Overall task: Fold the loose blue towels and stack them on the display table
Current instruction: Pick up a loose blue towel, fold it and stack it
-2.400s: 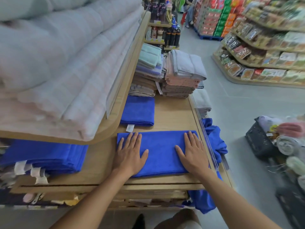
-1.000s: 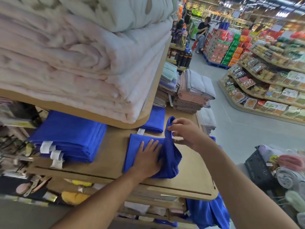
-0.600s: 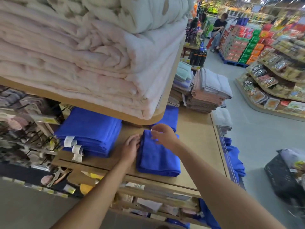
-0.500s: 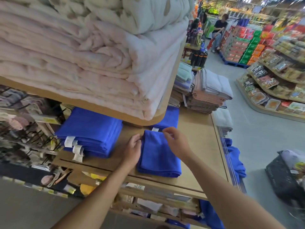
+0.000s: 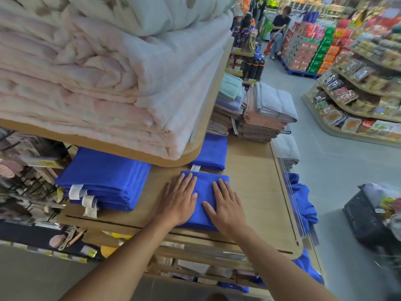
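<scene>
Both hands flat, fingers straight: left hand (image 5: 179, 199), right hand (image 5: 225, 206) press folded blue towel (image 5: 205, 192) on display table (image 5: 256, 183). Blue stack (image 5: 104, 177) left, white tags unreadable. Loose blue towels (image 5: 301, 198) over right edge. Upper shelf (image 5: 152, 156) overhangs second folded towel (image 5: 213, 152).

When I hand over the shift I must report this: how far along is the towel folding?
Done: a stack of folded blue towels sits at the left of the table, and a single folded towel lies farther back. In hand: the left hand and right hand press flat on the front towel, folded but not yet stacked. Left: loose blue towels hang at the table's right side.
</scene>
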Tool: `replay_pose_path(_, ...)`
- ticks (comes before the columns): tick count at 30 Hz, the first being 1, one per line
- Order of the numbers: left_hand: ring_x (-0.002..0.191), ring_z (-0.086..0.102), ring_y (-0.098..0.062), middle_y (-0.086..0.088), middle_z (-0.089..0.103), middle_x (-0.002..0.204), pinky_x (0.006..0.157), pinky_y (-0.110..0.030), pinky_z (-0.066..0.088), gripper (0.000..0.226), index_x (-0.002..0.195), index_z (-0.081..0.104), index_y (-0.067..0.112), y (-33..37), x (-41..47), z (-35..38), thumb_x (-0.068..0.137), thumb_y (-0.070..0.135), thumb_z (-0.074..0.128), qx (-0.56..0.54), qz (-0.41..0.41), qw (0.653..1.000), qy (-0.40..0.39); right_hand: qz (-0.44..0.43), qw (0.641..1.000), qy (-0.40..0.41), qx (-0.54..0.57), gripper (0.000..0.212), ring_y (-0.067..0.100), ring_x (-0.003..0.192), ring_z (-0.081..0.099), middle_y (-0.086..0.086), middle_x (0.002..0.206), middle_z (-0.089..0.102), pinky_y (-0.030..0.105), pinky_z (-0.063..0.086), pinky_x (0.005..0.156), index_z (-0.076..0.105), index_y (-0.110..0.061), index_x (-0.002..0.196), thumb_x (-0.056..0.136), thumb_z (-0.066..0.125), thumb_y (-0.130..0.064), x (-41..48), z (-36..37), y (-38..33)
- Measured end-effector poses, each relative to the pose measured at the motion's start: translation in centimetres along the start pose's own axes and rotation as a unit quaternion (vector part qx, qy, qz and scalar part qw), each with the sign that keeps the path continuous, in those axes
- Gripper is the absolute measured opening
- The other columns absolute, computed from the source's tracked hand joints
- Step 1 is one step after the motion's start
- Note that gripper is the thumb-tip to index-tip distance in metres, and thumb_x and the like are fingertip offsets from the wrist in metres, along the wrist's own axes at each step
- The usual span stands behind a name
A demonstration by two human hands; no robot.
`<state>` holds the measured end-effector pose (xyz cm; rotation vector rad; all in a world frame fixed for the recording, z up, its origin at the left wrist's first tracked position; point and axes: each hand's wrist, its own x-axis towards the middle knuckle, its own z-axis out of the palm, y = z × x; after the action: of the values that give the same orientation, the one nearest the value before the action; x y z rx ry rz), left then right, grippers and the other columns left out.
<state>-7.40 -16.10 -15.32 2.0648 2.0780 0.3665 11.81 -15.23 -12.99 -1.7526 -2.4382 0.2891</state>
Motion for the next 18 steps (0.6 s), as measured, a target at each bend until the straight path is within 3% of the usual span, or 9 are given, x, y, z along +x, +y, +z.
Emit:
replay_pose_path(1, 0.157, -0.002, -0.012, 0.01, 0.002, 0.17, 0.125, -0.05, 0.007, 0.068, 0.162, 0.011, 0.027, 0.1, 0.0, 0.1, 0.099, 0.05, 0.016, 0.0, -0.001, 1.0, 0.003, 0.029, 0.999, 0.011, 0.025, 0.087, 0.021, 0.158, 0.006, 0.001, 0.172, 0.009, 0.039, 0.012, 0.127, 0.012, -0.02, 0.164, 0.096, 0.024, -0.073, -0.1, -0.2, 0.1)
replay_pose_path(3, 0.156, -0.005, -0.01, 0.011, 0.0, 0.17, 0.126, -0.048, 0.004, 0.067, 0.162, 0.01, 0.028, 0.3, -0.2, 0.0, 0.1, 0.049, 0.017, -0.006, -0.004, 1.0, 0.003, 0.1, 0.991, 0.057, 0.068, 0.088, 0.03, 0.15, 0.029, 0.009, 0.165, 0.03, 0.041, 0.027, 0.122, 0.018, -0.012, 0.162, 0.096, 0.038, -0.067, -0.7, -0.9, 0.1)
replay_pose_path(5, 0.156, -0.006, -0.009, 0.013, 0.001, 0.17, 0.126, -0.046, 0.002, 0.066, 0.162, 0.01, 0.029, 0.3, -0.3, -0.1, 0.1, 0.049, 0.016, -0.013, -0.005, 1.0, 0.009, 0.154, 0.978, 0.064, 0.128, 0.081, 0.033, 0.127, 0.053, 0.01, 0.143, 0.056, 0.044, 0.046, 0.104, 0.032, -0.01, 0.152, 0.092, 0.054, -0.06, -0.7, -1.9, -0.4)
replay_pose_path(7, 0.156, -0.003, -0.008, 0.013, 0.003, 0.17, 0.127, -0.045, 0.003, 0.067, 0.162, 0.012, 0.03, 0.1, -0.5, -0.1, 0.098, 0.049, 0.016, -0.017, -0.001, 1.0, 0.022, 0.228, 0.927, 0.005, 0.298, 0.07, 0.03, 0.108, 0.062, 0.01, 0.122, 0.064, 0.042, 0.053, 0.088, 0.042, -0.009, 0.136, 0.086, 0.07, -0.049, 0.5, -3.2, -1.3)
replay_pose_path(9, 0.156, 0.002, -0.01, 0.009, 0.006, 0.17, 0.127, -0.043, 0.008, 0.067, 0.162, 0.014, 0.027, -0.2, -0.7, 0.0, 0.099, 0.047, 0.024, -0.05, 0.009, 0.998, 0.046, 0.283, 0.843, -0.058, 0.454, 0.06, 0.026, 0.101, 0.067, 0.008, 0.114, 0.068, 0.041, 0.057, 0.081, 0.055, -0.007, 0.121, 0.08, 0.082, -0.04, 1.5, -4.3, -1.7)
replay_pose_path(10, 0.157, 0.005, -0.012, 0.005, 0.008, 0.17, 0.126, -0.041, 0.012, 0.068, 0.162, 0.015, 0.024, -0.2, -0.7, -0.1, 0.099, 0.045, 0.029, -0.091, 0.017, 0.993, 0.066, 0.277, 0.825, -0.075, 0.487, 0.05, 0.025, 0.098, 0.069, 0.008, 0.11, 0.071, 0.042, 0.059, 0.082, 0.063, -0.007, 0.114, 0.078, 0.085, -0.035, 1.7, -4.5, -1.7)
replay_pose_path(12, 0.156, 0.01, -0.013, 0.0, 0.011, 0.17, 0.125, -0.034, 0.016, 0.071, 0.161, 0.016, 0.018, -0.1, -0.8, -0.4, 0.099, 0.041, 0.04, -0.19, 0.026, 0.975, 0.112, 0.244, 0.823, -0.072, 0.507, 0.03, 0.023, 0.094, 0.072, 0.007, 0.104, 0.075, 0.043, 0.06, 0.084, 0.069, -0.014, 0.101, 0.078, 0.085, -0.024, 1.3, -4.4, -2.0)
replay_pose_path(15, 0.152, 0.018, -0.004, 0.006, 0.016, 0.167, 0.123, -0.027, 0.02, 0.081, 0.161, 0.013, 0.019, 0.3, -1.0, -1.3, 0.099, 0.026, 0.063, -0.374, -0.031, 0.916, 0.142, 0.193, 0.813, -0.036, 0.548, 0.021, 0.019, 0.091, 0.073, 0.003, 0.103, 0.076, 0.041, 0.061, 0.081, 0.068, -0.023, 0.099, 0.083, 0.078, -0.014, 0.4, -4.4, -1.7)
replay_pose_path(18, 0.138, 0.043, 0.003, 0.012, 0.038, 0.156, 0.117, -0.032, 0.036, 0.075, 0.155, 0.03, 0.026, 1.4, -0.9, -3.2, 0.093, 0.031, 0.072, -0.608, -0.138, 0.775, 0.099, 0.154, 0.789, -0.033, 0.594, 0.029, 0.015, 0.092, 0.074, -0.003, 0.101, 0.077, 0.031, 0.06, 0.072, 0.067, -0.024, 0.107, 0.082, 0.08, -0.018, -0.2, -6.2, -0.4)
